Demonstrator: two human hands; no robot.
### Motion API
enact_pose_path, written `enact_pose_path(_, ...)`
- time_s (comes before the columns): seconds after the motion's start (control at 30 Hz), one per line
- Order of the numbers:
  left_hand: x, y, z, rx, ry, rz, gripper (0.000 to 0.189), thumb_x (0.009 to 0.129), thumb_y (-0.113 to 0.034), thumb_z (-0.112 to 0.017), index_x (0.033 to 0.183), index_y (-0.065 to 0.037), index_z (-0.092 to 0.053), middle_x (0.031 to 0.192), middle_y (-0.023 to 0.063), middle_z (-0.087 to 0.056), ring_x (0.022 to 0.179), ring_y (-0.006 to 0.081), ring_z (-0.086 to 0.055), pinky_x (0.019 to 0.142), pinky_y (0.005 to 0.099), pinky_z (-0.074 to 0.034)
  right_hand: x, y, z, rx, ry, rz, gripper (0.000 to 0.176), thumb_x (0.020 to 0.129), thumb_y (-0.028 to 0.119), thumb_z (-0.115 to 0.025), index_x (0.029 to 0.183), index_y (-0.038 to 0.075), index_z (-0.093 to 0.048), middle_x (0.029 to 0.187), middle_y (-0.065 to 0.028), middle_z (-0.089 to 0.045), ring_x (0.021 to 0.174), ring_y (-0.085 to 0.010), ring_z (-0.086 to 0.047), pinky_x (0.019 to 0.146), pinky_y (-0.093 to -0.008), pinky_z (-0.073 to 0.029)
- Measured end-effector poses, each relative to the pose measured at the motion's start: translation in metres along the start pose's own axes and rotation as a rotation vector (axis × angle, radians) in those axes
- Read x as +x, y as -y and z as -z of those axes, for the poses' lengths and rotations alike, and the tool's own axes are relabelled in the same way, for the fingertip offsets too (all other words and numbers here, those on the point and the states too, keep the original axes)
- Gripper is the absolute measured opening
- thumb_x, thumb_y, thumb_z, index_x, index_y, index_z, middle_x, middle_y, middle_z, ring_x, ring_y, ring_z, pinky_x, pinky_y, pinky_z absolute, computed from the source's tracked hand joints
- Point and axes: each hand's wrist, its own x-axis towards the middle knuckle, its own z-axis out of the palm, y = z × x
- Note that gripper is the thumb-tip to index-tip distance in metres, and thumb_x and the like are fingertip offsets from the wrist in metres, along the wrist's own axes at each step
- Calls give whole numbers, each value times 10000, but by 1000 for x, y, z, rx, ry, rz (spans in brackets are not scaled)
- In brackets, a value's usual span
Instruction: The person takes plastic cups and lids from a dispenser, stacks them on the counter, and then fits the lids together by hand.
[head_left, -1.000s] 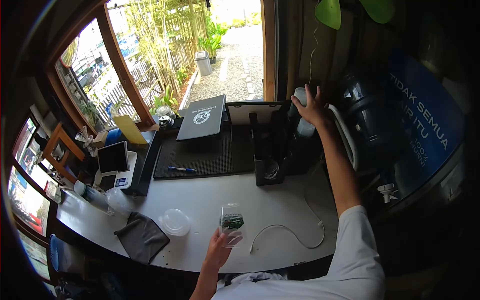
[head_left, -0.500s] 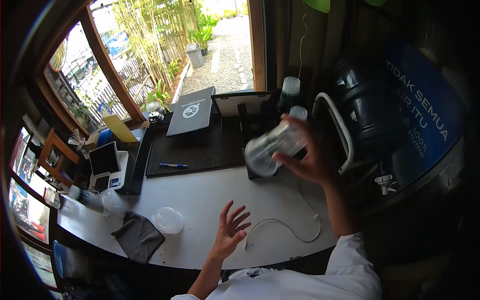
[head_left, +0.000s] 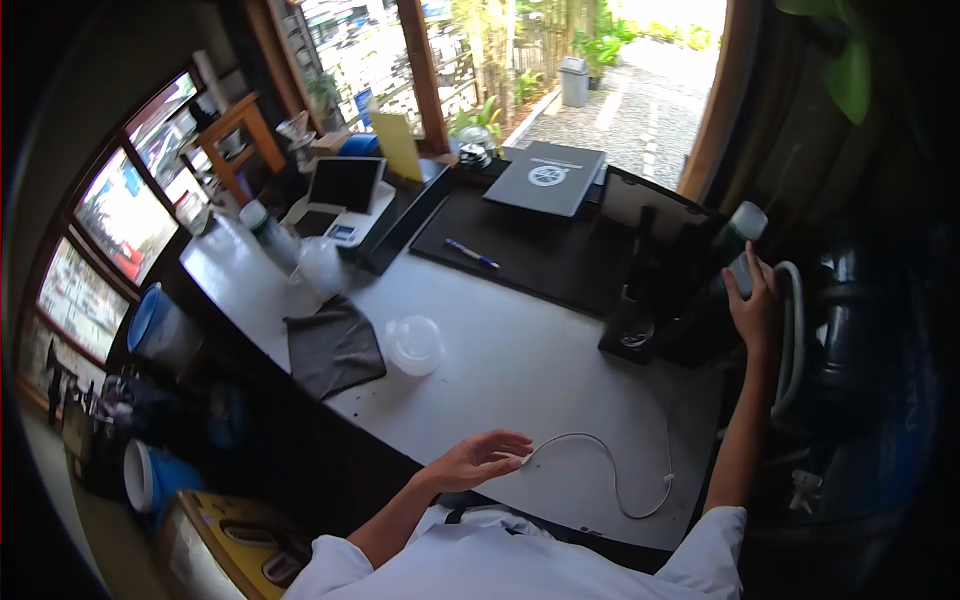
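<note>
Grip of the right hand (head_left: 757, 305) is narrow at the near cup (head_left: 741, 270), thumb and fingers on either side of its top, while half a second ago that hand carried a clear cup across the front of the dark organizer (head_left: 632, 325). The far cup (head_left: 747, 220) stands just behind, beyond the fingertips. The left hand (head_left: 482, 460) was raised with spread fingers; now it is lower and turned sideways over the front edge of the bench (head_left: 500, 365), its grip fairly wide and holding nothing, beside the end of the white cable (head_left: 616, 488). The view has swung left, so the blue bucket (head_left: 172, 478) and the yellow case (head_left: 222, 530) have come into sight at lower left. The clear lid (head_left: 414, 345) still lies beside the grey cloth (head_left: 333, 348), and the pen (head_left: 472, 254) remains on the black mat (head_left: 530, 250).

The right hand and deep shadow hide most of the near cup, so whether it is lifted or merely touched cannot be told, nor whether the carried cup is among those there. The large water bottle (head_left: 850, 320) is nearly lost in darkness, and the contents of the organizer are hard to make out. The frame cuts off the yellow case below.
</note>
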Motion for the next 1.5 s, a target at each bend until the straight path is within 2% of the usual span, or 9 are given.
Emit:
enact_pose_path(0.2, -44, -11, 13, 41, -37, -83, 384, 992, -206, -664, 1326, -37, -580, 1261, 113, -655, 1222, 199, -602, 1041, 357, -473, -9, 5, -10, -323, 13, -51, 601, 990, 548, -541, 1486, 213, -493, 1459, -217, -457, 1339, -402, -478, 1068, -493, -445)
enact_pose_path(0.33, -78, -21, 66, -118, -226, -308, 297, 986, -209, -676, 1220, -30, -640, 1023, 87, -713, 951, 156, -683, 832, 299, -539, -38, 55, 23, -52, -378, 168, 572, 993, 304, -645, 1485, 97, -438, 1479, -229, -424, 1362, -380, -461, 1077, -525, -433)
enact_pose_path(0.47, -90, -25, 171, -166, -691, -449, 223, 997, -217, -662, 1151, -57, -638, 942, 35, -694, 813, 92, -658, 664, 252, -507, -115, 132, 35, 416, -293, 104, 460, 1018, 210, -597, 1409, 7, -466, 1424, -184, -489, 1302, -286, -520, 1056, -419, -454)
enact_pose_path(0.6, -94, -21, 310, -223, -1173, -433, 306, 981, -261, -680, 1207, -93, -559, 983, -6, -669, 844, 60, -627, 699, 235, -485, -194, 213, 15, 843, 58, -105, 392, 1002, 137, -614, 1352, 4, -499, 1288, -145, -554, 1118, -217, -610, 985, -358, -481)
enact_pose_path(0.73, -87, -10, 471, 98, -1442, -301, 820, 859, -443, -792, 1437, -56, -356, 1307, 178, -538, 1209, 271, -552, 982, 395, -475, -245, 302, -21, 980, 226, -443, 386, 981, 122, -649, 1327, 4, -527, 1174, -124, -611, 979, -188, -653, 916, -316, -513)
enact_pose_path(0.93, -39, -25, 607, 638, -1461, -532, 1227, 675, -444, -930, 1544, -92, -139, 1506, 263, -331, 1404, 368, -365, 1102, 533, -377, -256, 450, -67, 998, 628, -299, 399, 933, 107, -708, 1304, 23, -586, 1111, -121, -662, 977, -194, -684, 831, -302, -549)
enact_pose_path(1.1, -26, -34, 629, 556, -1284, -705, 1126, 667, -350, -927, 1511, -54, -244, 1414, 240, -453, 1286, 392, -507, 1048, 487, -459, -250, 528, -91, 1012, 1025, -56, 451, 929, 162, -731, 1344, 64, -585, 1207, -116, -638, 1044, -195, -667, 887, -316, -536)
enact_pose_path(1.33, -77, -8, 620, 340, -1267, -793, 983, 709, -273, -897, 1456, -36, -303, 1306, 150, -509, 1156, 282, -563, 989, 422, -484, -244, 612, -185, 1433, 1273, -208, 562, 973, 276, -688, 1457, 108, -458, 1275, -161, -583, 1159, -228, -615, 982, -355, -502)
enact_pose_path(1.5, -109, 22, 595, -230, -1335, -819, 849, 823, -256, -828, 1455, -36, -306, 1336, 162, -468, 1194, 277, -528, 1022, 445, -451, -213, 742, -304, 1214, 638, -228, 858, 905, 433, -730, 1493, -12, -290, 1367, -306, -498, 1327, -403, -483, 1107, -442, -397)
